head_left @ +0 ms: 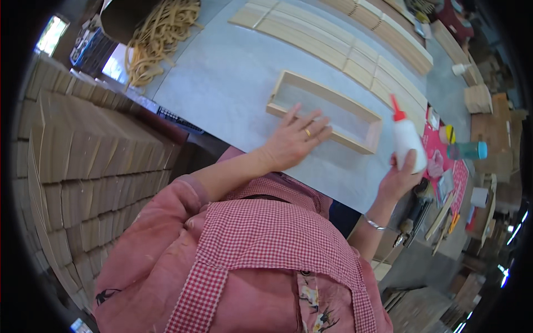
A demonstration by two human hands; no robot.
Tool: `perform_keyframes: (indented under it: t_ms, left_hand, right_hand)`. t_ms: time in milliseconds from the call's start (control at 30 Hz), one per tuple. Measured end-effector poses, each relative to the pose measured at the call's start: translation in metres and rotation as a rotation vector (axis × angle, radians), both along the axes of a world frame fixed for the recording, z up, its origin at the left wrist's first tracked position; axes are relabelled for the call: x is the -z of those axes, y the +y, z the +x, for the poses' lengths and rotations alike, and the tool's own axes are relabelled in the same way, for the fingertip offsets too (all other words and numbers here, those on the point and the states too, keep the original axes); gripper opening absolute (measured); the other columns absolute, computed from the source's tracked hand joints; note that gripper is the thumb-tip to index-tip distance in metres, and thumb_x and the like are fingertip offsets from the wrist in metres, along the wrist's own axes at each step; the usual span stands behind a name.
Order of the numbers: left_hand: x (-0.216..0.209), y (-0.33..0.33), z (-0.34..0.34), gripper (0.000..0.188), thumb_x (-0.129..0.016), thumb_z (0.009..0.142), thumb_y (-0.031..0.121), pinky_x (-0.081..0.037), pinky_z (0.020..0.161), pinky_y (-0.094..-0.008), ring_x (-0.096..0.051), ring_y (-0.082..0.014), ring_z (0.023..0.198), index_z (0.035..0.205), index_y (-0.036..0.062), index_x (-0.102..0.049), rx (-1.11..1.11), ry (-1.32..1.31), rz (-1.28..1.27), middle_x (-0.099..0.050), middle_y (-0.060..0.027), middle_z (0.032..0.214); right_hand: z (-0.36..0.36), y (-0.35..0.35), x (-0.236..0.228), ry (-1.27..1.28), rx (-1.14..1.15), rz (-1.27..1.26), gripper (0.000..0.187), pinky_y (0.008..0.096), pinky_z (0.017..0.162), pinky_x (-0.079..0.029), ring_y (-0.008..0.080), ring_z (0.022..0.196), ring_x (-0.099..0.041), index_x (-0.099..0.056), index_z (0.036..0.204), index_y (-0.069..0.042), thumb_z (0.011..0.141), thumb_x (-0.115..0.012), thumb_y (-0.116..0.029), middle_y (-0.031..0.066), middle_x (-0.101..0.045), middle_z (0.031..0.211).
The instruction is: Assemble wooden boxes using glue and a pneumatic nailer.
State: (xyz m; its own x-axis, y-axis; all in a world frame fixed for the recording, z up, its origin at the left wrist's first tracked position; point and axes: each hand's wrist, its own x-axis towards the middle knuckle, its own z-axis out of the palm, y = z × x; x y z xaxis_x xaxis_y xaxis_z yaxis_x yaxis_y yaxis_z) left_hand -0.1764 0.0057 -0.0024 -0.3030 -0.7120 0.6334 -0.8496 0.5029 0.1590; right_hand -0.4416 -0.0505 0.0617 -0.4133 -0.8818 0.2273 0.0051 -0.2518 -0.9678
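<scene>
Your pink sleeve and checked apron [266, 233] filled the lower middle of the frame, nearest the lens. Above them, your left hand [291, 141] lay flat with fingers spread, pressing on the near rail of the frame [325, 110], gripping nothing. Your right hand [401, 176], at the right of centre, was clenched around the glue bottle [408, 141], held upright with its red tip up, just beside the frame's right end and not touching it.

The frame sat at the centre of the picture on the grey table [222, 72]. Its four sides looked already joined into a long open rectangle. Whether glue was on it, you could not tell from this view; anything further, such as a bottom or a slat, appeared not yet fitted.

Slats [333, 44] lay in rows at the top of the frame, a heap of bands [158, 33] at the upper left, stacked wood [83, 155] along the left edge, and a teal bottle [466, 150] amid clutter at the right. Nothing stood between your hands and the frame.
</scene>
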Motion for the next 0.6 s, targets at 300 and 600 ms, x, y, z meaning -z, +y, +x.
perform_keyframes:
  t_ms: [300, 600]
  left_hand:
    - [0.019, 0.036, 0.003, 0.047, -0.067, 0.091, 0.028, -0.026, 0.122, -0.0565, -0.048, -0.0339, 0.137, 0.132, 0.0053, -0.061, 0.056, 0.071, 0.126, -0.056, -0.0157, 0.138]
    - [0.024, 0.037, 0.003, 0.045, -0.067, 0.091, 0.029, -0.027, 0.123, -0.0569, -0.047, -0.0350, 0.138, 0.129, 0.0043, -0.063, 0.069, 0.089, 0.156, -0.056, -0.0163, 0.139]
  right_hand:
    - [0.102, 0.033, 0.012, 0.357, -0.510, 0.014, 0.057, 0.0350, 0.088, -0.053, 0.0252, 0.105, -0.059, -0.050, 0.131, -0.005, 0.083, -0.077, -0.015, 0.0124, -0.057, 0.122]
    - [0.119, 0.027, 0.013, 0.394, -0.626, 0.021, 0.063, 0.0355, 0.091, -0.053, 0.0261, 0.107, -0.059, -0.048, 0.132, -0.006, 0.078, -0.080, -0.007, 0.0125, -0.056, 0.126]
